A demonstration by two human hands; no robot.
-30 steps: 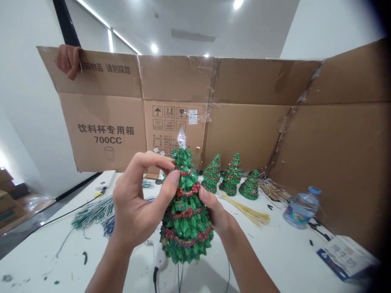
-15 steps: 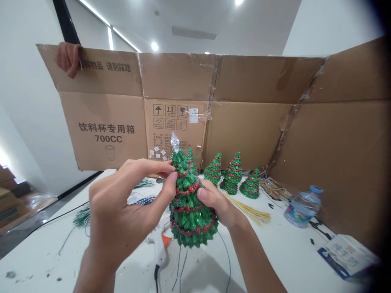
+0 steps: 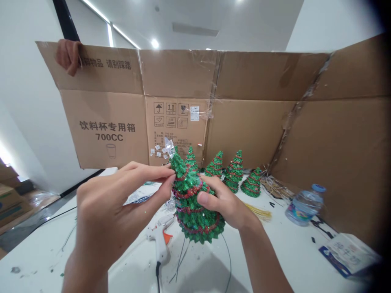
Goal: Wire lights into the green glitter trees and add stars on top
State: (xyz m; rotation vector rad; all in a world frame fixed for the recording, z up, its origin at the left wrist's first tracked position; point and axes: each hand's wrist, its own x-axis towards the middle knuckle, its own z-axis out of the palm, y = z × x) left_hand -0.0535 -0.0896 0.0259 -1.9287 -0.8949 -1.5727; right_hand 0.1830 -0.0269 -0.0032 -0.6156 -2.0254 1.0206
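A green beaded Christmas tree (image 3: 195, 221), ringed with red trim, is held above the table, its top leaning left. On its tip sits a clear, shiny topper (image 3: 169, 147), and thin wires hang below its base. My right hand (image 3: 230, 203) grips the tree from the right, thumb in front. Thumb and fingertips of my left hand (image 3: 113, 211) are pinched together against the tree's upper left side, by a red ring. What they pinch is too small to make out. Beneath, a white glue gun (image 3: 159, 240) with an orange trigger lies on the table.
Several finished-looking green trees (image 3: 233, 173) stand at the back before a cardboard screen (image 3: 250, 126). Yellow strands (image 3: 258, 212), a water bottle (image 3: 305, 206), scissors (image 3: 322, 228) and a milk carton (image 3: 348, 254) lie or stand to the right. A glue gun cord (image 3: 158, 276) runs toward me.
The tree has tilted, its tip going left and its base to the right. My left hand has moved slightly left, still pinching at the tree's side. The right hand keeps its grip.
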